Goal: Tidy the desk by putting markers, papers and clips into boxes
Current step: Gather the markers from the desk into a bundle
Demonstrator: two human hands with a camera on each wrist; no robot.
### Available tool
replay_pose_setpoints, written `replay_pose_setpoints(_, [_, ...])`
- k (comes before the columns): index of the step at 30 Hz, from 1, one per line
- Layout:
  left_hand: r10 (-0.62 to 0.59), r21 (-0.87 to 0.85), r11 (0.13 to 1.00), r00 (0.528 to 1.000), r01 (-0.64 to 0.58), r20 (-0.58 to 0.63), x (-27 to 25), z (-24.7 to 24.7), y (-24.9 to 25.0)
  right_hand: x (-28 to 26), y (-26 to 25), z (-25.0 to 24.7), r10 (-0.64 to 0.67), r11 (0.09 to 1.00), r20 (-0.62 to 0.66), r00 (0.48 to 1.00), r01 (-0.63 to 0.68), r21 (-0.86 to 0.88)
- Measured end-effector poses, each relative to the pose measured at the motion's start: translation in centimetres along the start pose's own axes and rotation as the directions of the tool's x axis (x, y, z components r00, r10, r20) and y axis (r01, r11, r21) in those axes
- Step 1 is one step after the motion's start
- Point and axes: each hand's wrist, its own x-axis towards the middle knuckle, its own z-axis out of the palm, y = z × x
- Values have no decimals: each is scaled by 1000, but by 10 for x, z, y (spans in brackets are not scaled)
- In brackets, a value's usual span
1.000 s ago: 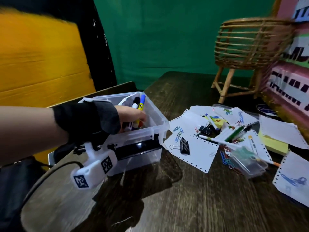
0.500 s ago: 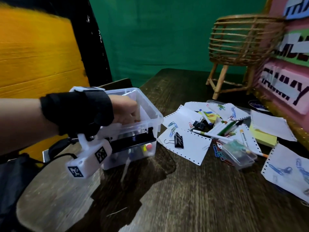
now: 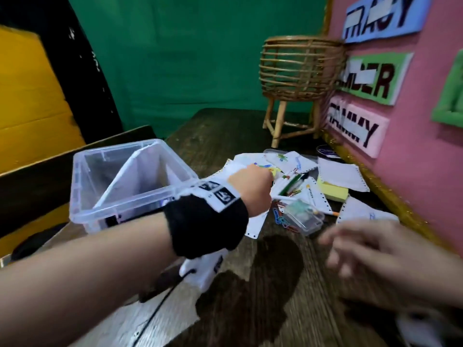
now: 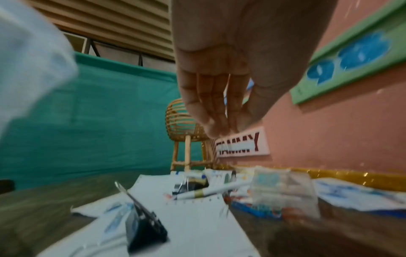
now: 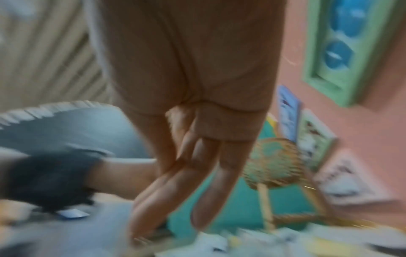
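Markers (image 3: 292, 187) at two o'clock of the box (image 3: 130, 181) seem the next pick: left hand (image 3: 250, 191) hovers empty, fingers together, right hand (image 3: 375, 256) blurred, fingers loose.

Clear glossy plastic box (image 3: 125, 186), dark grainy wooden desk (image 3: 288, 309), woven rattan basket (image 3: 300, 68)

Left hand (image 3: 250, 189) is wearing a black wristband (image 3: 205, 224) carrying a white camera unit (image 3: 203, 271) (square black-and-white tags, black cable trailing); right hand (image 3: 383, 254) is showing blurred.
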Motion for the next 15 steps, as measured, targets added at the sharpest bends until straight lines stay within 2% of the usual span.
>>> replay_pose_setpoints(3, [41, 63, 997, 983, -53, 176, 23, 27, 10, 53, 25, -25, 47, 999, -210, 977, -50, -9])
replay_pose_setpoints(6, [79, 75, 992, 958, -104, 275, 40, 47, 3, 90, 53, -37, 113, 984, -310, 944, -149, -95])
replay_pose_setpoints(11, [103, -18, 995, 955, -102, 278, 57, 71, -14, 114, 71, -33, 225, 906, -268, 937, -303, -297])
replay_pose_setpoints(15, [87, 20, 995, 953, -96, 291, 70, 78, -18, 122, 73, -31, 233, 906, -250, 940, -303, -296])
